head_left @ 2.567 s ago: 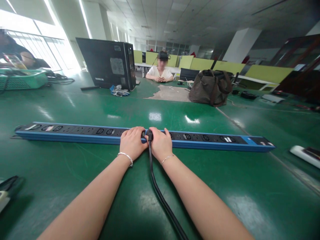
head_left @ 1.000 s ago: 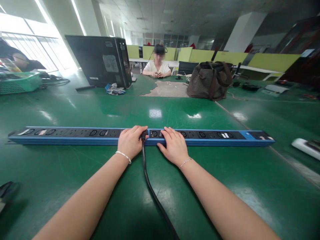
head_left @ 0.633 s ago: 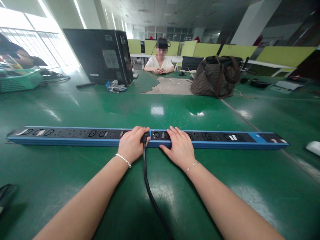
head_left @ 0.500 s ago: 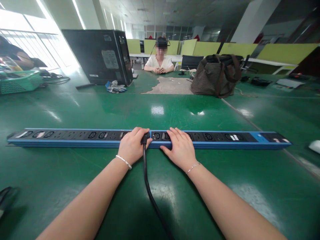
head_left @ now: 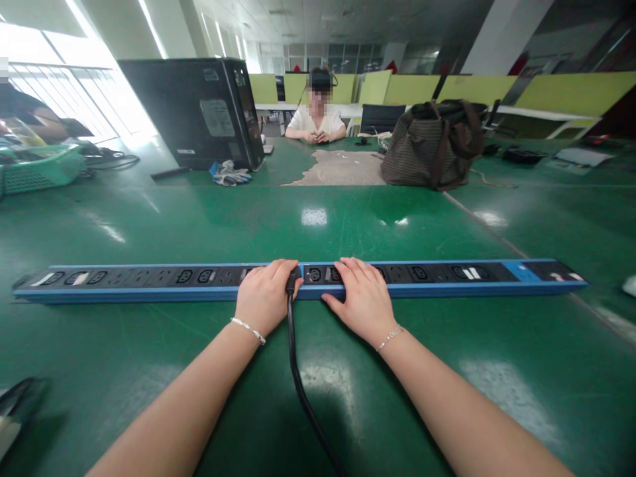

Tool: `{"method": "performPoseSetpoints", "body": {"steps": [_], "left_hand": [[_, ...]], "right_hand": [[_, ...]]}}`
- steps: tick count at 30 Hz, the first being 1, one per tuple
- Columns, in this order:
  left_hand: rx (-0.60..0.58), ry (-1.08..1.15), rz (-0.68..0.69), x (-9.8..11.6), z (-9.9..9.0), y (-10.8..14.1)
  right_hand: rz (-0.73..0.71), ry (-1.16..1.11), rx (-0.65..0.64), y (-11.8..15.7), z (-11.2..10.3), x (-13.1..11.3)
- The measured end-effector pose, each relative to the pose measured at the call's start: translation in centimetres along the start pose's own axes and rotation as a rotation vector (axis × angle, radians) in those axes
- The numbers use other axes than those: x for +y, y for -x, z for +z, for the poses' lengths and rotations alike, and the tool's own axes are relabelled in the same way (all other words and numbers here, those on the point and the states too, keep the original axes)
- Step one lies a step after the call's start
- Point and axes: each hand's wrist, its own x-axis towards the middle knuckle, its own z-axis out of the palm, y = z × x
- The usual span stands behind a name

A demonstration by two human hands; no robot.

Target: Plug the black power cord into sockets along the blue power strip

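Head view: the long blue-edged socket strip (head_left: 422,289) lies crosswise on the green surface (head_left: 218,225), sockets up, so its row faces both hands. The left hand (head_left: 267,298) has its fingers and thumb clamped around the black plug (head_left: 292,279) at the middle of the strip, likely for control at the plug body rather than by the cord (head_left: 298,381), which runs down between the forearms, clear of both. How deep the plug sits is hidden. The right hand (head_left: 365,298) spans the strip just beside, fingers over the top, thumb apart at the near edge, seemingly steadying it; whether it squeezes, I cannot tell. The computer tower (head_left: 191,112) and bag (head_left: 422,149) stand beyond, well apart from the strip.
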Motion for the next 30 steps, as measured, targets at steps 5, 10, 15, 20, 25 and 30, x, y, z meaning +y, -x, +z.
{"method": "performPoseSetpoints", "body": {"steps": [5,10,15,20,25,30], "left_hand": [[-0.036,-0.024,-0.012,0.4,-0.1,-0.1],[-0.06,0.043,-0.029,0.4,0.3,0.1],[-0.035,0.158,-0.037,0.0,1.3,0.5],[0.118,0.229,-0.029,-0.1,0.8,0.1],[0.336,0.217,-0.062,-0.1,-2.7,-1.2],[0.241,0.158,-0.178,-3.5,-5.1,-0.6]], "right_hand": [[0.003,0.014,0.01,0.0,0.1,0.0],[-0.011,0.018,0.012,0.1,0.2,0.1],[-0.021,0.02,-0.014,0.1,0.0,0.2],[-0.014,0.021,-0.016,0.1,-0.1,0.2],[-0.02,0.02,-0.015,0.2,0.0,0.2],[-0.019,0.028,-0.02,0.1,0.0,0.3]]}}
